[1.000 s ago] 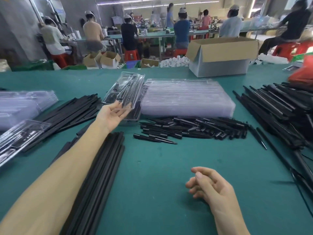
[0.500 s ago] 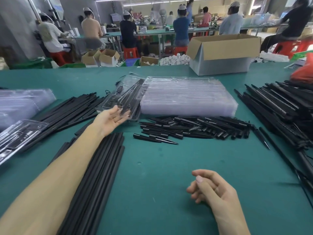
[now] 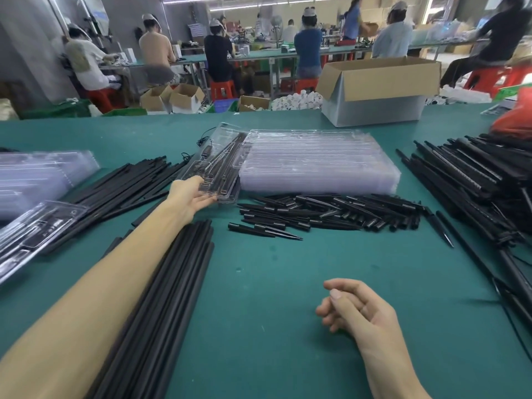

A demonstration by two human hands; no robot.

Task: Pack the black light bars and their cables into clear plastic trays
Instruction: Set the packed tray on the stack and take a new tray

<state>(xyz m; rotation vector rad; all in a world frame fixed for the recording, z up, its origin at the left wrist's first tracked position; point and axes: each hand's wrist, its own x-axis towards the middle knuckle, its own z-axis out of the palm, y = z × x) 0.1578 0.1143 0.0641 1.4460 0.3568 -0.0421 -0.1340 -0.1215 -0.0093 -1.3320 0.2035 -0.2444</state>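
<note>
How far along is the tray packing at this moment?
Done: a packed tray lies at left, a packed pile at centre. In hand: the left hand touches the top filled tray; the right hand is idle. Left: loose bars, tapered pieces, empty trays.
</note>
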